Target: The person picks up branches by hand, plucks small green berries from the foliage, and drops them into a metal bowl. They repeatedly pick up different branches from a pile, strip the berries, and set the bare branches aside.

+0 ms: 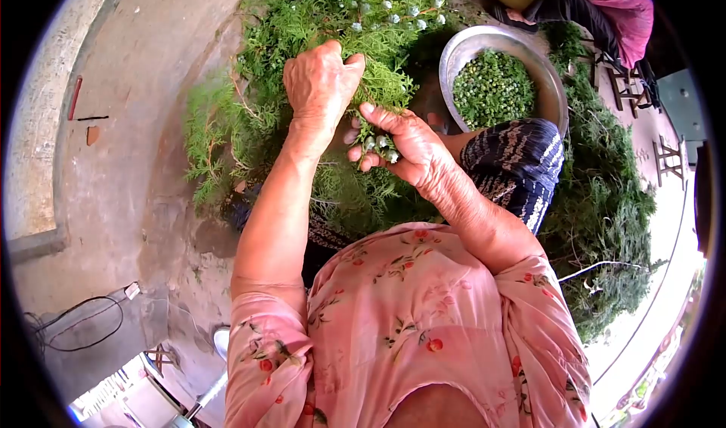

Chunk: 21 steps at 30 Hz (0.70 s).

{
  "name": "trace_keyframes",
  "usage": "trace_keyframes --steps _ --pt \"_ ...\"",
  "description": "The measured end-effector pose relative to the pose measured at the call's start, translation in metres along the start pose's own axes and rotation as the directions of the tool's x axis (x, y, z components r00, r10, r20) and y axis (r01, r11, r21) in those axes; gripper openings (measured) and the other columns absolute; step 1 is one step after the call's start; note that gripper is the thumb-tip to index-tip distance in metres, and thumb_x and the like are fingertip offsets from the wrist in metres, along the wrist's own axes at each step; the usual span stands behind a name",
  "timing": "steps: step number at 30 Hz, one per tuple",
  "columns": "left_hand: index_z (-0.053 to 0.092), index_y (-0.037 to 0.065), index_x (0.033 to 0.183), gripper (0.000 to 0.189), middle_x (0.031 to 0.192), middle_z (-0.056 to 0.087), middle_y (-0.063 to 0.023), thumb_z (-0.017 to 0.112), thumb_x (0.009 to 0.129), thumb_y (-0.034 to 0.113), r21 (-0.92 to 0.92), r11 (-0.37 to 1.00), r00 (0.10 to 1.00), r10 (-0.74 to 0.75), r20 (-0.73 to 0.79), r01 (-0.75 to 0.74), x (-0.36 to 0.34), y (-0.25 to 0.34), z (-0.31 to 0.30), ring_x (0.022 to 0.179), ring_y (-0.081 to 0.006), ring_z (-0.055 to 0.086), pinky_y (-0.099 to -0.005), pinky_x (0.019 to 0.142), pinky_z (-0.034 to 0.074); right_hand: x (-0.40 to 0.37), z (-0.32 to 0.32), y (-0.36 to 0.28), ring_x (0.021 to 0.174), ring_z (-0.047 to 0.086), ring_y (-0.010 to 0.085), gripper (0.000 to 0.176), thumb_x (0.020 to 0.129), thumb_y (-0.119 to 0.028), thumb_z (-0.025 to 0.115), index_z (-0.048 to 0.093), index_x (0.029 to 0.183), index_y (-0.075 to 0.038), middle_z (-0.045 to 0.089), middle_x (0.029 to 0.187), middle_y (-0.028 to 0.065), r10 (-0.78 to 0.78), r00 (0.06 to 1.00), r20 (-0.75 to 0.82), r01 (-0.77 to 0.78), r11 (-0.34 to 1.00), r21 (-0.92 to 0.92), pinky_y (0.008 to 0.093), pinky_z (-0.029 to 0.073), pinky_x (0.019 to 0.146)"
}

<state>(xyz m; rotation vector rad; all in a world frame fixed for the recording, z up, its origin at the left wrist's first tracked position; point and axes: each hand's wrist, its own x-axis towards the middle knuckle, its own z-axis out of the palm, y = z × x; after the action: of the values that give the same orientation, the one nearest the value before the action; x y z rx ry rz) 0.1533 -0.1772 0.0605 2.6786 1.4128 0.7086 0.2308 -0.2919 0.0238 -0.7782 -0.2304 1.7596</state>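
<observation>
Sitting before spreading branches (283, 23) and a metal basin (445, 69), apparently clenching foliage (387, 88) in the left hand (321, 84); grasping a sprig (365, 134) in the right hand (416, 147), likely weighing little, flexing softly, favoring stem holds, sparing firm cones (392, 155).

Basin (550, 69) between branch heaps (283, 27), sprigs (491, 88) inside.

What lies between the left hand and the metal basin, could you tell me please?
Leafy branches, then a shadowed patch beside the basin, in the head view.
</observation>
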Motion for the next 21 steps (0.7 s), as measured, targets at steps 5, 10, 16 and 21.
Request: trace_keyframes --steps 5,10,16,21 --pt "0.055 0.006 0.058 0.023 0.048 0.054 -0.0105 0.065 0.07 0.022 -0.05 0.989 0.99 0.138 -0.03 -0.139 -0.001 -0.007 0.008 0.046 -0.0244 0.055 -0.0391 0.052 0.043 -0.008 0.006 0.001 0.064 0.059 0.0271 0.026 0.088 -0.028 0.052 0.051 0.085 -0.002 0.057 0.076 0.013 -0.009 0.997 -0.074 0.02 0.988 0.152 0.035 0.053 0.054" --pt "0.05 0.004 0.058 0.027 0.051 0.051 -0.0158 0.064 0.069 0.025 -0.119 0.975 0.982 0.18 -0.062 -0.187 0.003 -0.002 0.025 0.049 -0.035 0.052 -0.0443 0.05 0.041 -0.019 0.01 -0.002 0.06 0.053 0.0236 0.024 0.09 -0.024 0.049 0.047 0.085 0.0 0.051 0.075 0.0124 0.004 0.994 -0.112 0.029 0.956 0.293 0.0338 0.049 0.05" --pt "0.051 0.005 0.058 0.025 0.05 0.051 -0.0143 0.063 0.069 0.024 -0.118 0.971 0.978 0.203 -0.038 -0.206 0.008 0.014 0.039 0.049 -0.0339 0.053 -0.0425 0.049 0.042 -0.027 0.004 -0.007 0.054 0.039 0.012 0.02 0.091 -0.023 0.044 0.043 0.082 -0.005 0.043 0.075 0.0069 -0.021 0.997 -0.077 0.049 0.927 0.372 0.0192 0.029 0.038" --pt "0.041 0.014 0.05 0.027 0.042 0.043 0.0011 0.059 0.071 0.018 -0.298 0.953 0.994 -0.086 -0.068 0.062 0.018 -0.01 0.041 0.04 -0.0124 0.042 -0.0338 0.039 0.034 -0.078 0.024 0.013 0.044 0.038 0.0085 0.025 0.091 -0.027 0.045 0.045 0.074 -0.009 0.045 0.059 0.0036 0.08 0.987 -0.141 -0.069 0.995 0.077 0.0192 0.026 0.034"
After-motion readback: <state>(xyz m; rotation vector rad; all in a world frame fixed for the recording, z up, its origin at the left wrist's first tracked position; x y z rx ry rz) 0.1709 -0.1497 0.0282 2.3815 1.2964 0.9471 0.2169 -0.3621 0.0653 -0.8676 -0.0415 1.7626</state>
